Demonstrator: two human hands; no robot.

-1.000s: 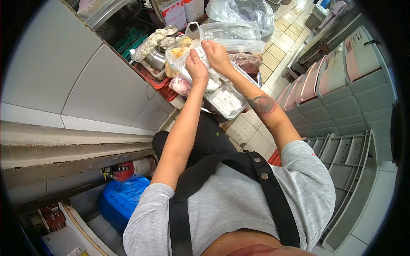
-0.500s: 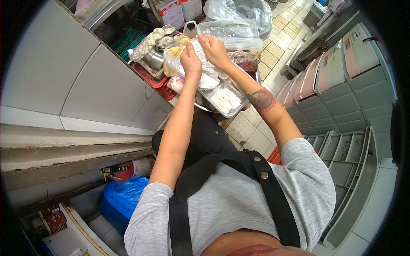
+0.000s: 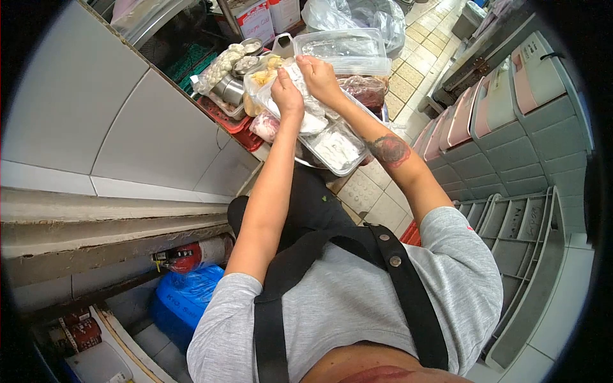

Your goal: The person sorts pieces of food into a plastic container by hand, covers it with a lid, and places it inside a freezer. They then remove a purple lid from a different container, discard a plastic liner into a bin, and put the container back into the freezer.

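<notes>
My left hand (image 3: 287,96) and my right hand (image 3: 318,78) are side by side over the crowded food containers. Both are closed on a whitish plastic bag (image 3: 297,78), whose contents I cannot make out. Below them, a clear plastic tub (image 3: 339,148) holds white, powdery-looking pieces. Yellowish food (image 3: 263,76) in thin plastic lies just left of the bag. Closer to my left wrist is a wrapped pink-and-white package (image 3: 265,126). Dark red meat in plastic (image 3: 364,91) sits beyond my right forearm.
A clear lidded container (image 3: 341,46) stands at the back. On the left are a metal pot (image 3: 230,89), a bag of pale round items (image 3: 221,64) and a red basket (image 3: 246,137). Grey bins with pink lids (image 3: 498,108) line the right. A blue container (image 3: 179,300) sits lower left.
My hands stay on the bag and have shifted only slightly, with the left hand a little lower. The surrounding containers look the same.
</notes>
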